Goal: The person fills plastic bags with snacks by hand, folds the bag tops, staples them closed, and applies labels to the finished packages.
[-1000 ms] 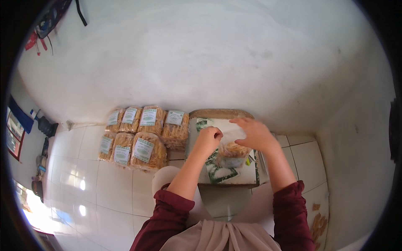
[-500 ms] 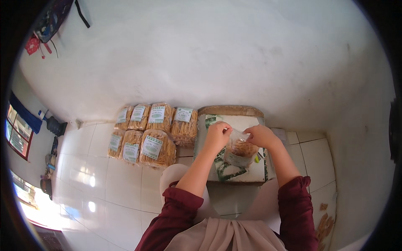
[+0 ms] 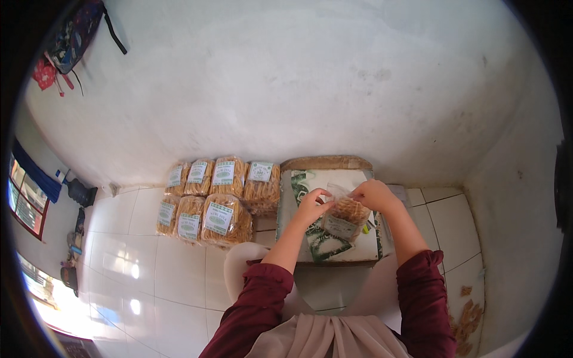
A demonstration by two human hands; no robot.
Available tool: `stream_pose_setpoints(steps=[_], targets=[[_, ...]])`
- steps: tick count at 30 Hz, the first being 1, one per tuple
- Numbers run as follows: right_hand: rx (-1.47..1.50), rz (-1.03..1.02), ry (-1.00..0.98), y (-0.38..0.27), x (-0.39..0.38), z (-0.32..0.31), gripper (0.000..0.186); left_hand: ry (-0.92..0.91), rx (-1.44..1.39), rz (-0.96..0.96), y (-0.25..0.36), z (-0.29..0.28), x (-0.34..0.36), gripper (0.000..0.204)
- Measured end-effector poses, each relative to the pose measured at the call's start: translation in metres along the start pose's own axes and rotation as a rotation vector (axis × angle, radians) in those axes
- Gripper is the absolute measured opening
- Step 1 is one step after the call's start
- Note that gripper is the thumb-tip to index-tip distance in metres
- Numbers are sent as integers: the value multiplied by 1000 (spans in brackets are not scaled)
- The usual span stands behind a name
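A clear plastic bag of light-brown fried snacks (image 3: 346, 216) leans at a tilt on a white and green board-like surface (image 3: 313, 179) between my knees. My right hand (image 3: 375, 194) pinches the bag's upper right edge. My left hand (image 3: 313, 207) is beside its upper left edge, with thumb and forefinger curved and a little apart. A pale label panel shows on the lower front of the bag. A small bright green thing (image 3: 366, 227) lies just right of the bag, partly hidden.
Several filled, labelled bags of stick snacks (image 3: 224, 221) stand in two rows on the white tiled floor (image 3: 173, 268) at left. A brown curved edge (image 3: 328, 161) rims the work surface by the wall (image 3: 268, 83). Loose brown pieces (image 3: 468, 319) lie at lower right.
The bag has tilted, its top leaning toward my right hand. My left hand has come off the bag's upper left corner and moved slightly lower, its fingers parting. The view has shifted slightly.
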State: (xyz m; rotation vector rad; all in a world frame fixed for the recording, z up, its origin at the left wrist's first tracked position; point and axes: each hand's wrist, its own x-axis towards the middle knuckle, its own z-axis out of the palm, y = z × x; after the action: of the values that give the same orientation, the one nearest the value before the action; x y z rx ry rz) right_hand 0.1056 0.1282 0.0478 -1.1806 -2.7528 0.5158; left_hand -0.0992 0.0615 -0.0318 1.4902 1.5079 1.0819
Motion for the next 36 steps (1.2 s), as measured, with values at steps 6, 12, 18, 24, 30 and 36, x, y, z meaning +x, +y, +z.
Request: stream_pose_setpoints(steps=[6,12,18,24,30,36], targets=[[300,5,41,9,1,2,28,207,383,527,-5,9,-8,14],[530,52,57,22,6,9,26,176,640,742,0,18,-21,20],[489,47,49,16,2,4,26,-5,743,944,8,24,-36,18],[535,-90,104,12,-3,5,20,-4,203,651,25,23,-34,9],[442,-291,242,9,-2,16,15,-246,-129,-100,63,-12,3,27],[417,-266,181,-2,2,21,14,-423,-391,-183,35,-5,6,38]])
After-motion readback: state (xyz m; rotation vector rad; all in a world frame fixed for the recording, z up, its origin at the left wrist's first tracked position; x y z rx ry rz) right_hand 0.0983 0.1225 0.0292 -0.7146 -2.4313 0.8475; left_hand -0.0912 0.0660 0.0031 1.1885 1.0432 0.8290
